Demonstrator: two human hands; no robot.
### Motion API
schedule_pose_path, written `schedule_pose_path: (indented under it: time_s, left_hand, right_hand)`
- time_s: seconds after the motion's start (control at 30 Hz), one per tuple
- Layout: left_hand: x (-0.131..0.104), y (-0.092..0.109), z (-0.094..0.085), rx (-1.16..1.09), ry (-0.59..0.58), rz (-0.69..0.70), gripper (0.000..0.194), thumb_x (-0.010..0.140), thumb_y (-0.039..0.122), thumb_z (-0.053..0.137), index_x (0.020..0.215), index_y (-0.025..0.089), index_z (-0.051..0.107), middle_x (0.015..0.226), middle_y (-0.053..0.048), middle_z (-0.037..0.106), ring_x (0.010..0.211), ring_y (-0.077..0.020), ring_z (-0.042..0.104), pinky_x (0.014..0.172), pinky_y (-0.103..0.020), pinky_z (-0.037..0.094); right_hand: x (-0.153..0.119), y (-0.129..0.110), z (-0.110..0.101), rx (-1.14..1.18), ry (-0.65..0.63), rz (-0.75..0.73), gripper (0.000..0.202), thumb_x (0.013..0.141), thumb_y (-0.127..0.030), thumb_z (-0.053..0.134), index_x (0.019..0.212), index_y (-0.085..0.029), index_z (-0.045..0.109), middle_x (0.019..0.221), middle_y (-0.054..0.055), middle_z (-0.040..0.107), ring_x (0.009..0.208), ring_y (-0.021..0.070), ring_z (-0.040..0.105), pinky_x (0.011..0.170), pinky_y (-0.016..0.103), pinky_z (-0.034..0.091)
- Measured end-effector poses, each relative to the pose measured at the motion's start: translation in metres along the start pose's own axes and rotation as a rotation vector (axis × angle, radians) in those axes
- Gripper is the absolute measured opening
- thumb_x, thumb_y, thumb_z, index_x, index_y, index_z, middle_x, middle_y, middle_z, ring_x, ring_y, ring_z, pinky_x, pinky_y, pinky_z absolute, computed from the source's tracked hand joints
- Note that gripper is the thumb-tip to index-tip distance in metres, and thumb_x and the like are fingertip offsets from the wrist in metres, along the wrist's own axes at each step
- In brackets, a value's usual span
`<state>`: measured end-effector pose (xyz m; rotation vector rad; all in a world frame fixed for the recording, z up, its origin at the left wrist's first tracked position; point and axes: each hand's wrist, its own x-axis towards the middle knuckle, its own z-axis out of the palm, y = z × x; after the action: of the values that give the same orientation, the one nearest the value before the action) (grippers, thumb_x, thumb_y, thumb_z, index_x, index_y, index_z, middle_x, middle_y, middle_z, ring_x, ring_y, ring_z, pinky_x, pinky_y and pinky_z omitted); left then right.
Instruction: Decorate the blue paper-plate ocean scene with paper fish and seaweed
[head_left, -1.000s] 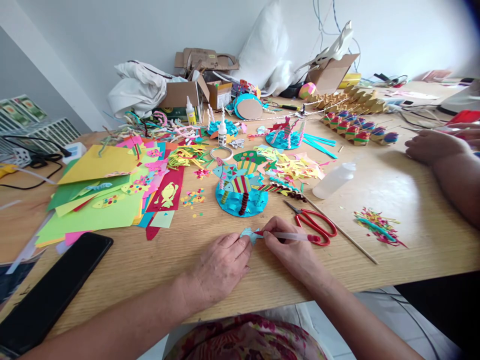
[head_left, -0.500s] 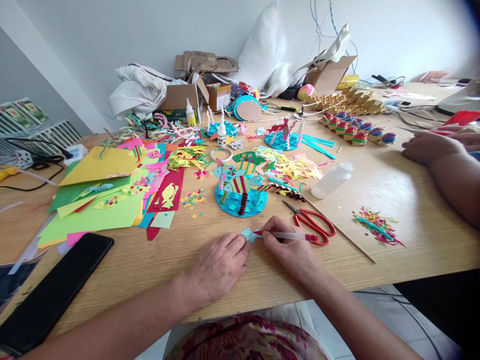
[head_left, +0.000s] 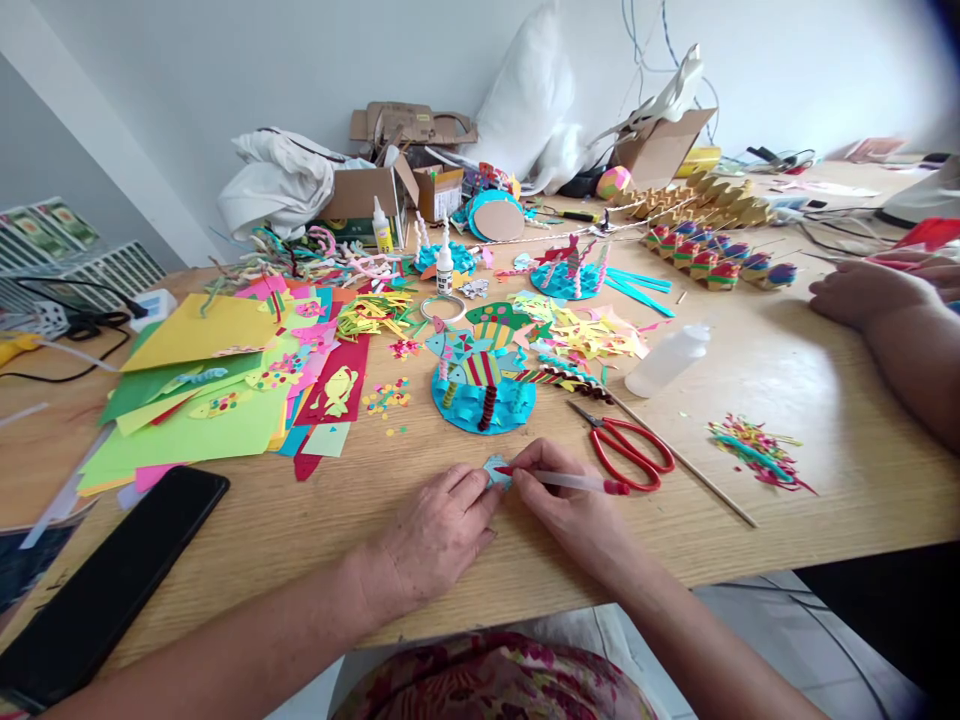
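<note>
Right hand (head_left: 574, 510): and here it is in the head view, fingers and thumb clamped on the pen (head_left: 574, 481) near its red tip
Left hand (head_left: 442, 525): fingers lying close together, tips at the near-left edge of the paper (head_left: 495, 470); whether the thumb pinches it, I cannot tell
Paper: small, pale blue, right there on the table (head_left: 315, 560) between the two hands, partly covered by fingers
Pen tip: over the paper, though contact is too small to call
Paper's handling: light, I'd judge, thin and bendy, quick to slide or crease; best held flat by fingertips at an edge
Pen's handling: light and stiff, perhaps a touch slick along its clear barrel; grip it low, just behind the tip
Beyond the hands: the fish model (head_left: 484, 410) on its blue base
To the right: red scissors (head_left: 634, 455), blades open, and a thin stick (head_left: 712, 488) just beside them
</note>
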<state>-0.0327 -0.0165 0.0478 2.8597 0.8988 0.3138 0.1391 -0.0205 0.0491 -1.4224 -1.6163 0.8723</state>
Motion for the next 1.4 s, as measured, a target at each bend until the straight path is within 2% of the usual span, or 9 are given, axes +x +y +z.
schedule_pose_path:
  time_s: [0.23,0.6,1.23,1.4]
  left_hand:
    - [-0.0023,-0.0019,-0.0023,-0.013,0.034,0.053,0.019,0.084,0.012,0.044,0.1,0.01,0.053,0.1,-0.009,0.057,0.103,-0.0205,0.051,0.092,-0.034,0.045]
    - [-0.0029,-0.0036,0.0026,0.056,0.073,0.096,0.018,0.086,0.012,0.042,0.097,0.01,0.056,0.098,-0.008,0.058,0.102,-0.0206,0.052,0.092,-0.034,0.045]
    - [-0.0003,-0.0013,-0.0049,0.018,0.01,0.059,0.019,0.086,0.011,0.042,0.099,0.01,0.055,0.097,-0.008,0.057,0.103,-0.0199,0.051,0.092,-0.033,0.045]
    - [-0.0006,-0.0026,-0.0026,0.02,0.028,0.078,0.019,0.086,0.01,0.041,0.098,0.009,0.056,0.098,-0.008,0.057,0.103,-0.0206,0.051,0.092,-0.034,0.045]
  right_hand:
    - [0.0007,0.0034,0.0061,-0.08,-0.005,-0.029,0.008,0.076,-0.018,0.046,0.069,-0.019,0.052,0.062,-0.002,0.057,0.056,0.0105,0.05,0.051,0.021,0.037]
    - [0.0,0.002,0.0068,-0.133,0.007,-0.05,0.009,0.074,-0.016,0.045,0.067,-0.02,0.05,0.057,-0.003,0.056,0.05,0.0099,0.049,0.047,0.021,0.035]
    - [-0.0007,0.0002,0.0062,-0.182,0.013,-0.069,0.011,0.074,-0.016,0.045,0.065,-0.02,0.05,0.057,-0.003,0.055,0.051,0.0105,0.049,0.049,0.021,0.035]
    - [-0.0015,-0.0012,0.0054,-0.155,0.005,-0.061,0.01,0.073,-0.016,0.045,0.064,-0.02,0.049,0.056,-0.003,0.054,0.05,0.0103,0.048,0.047,0.021,0.035]
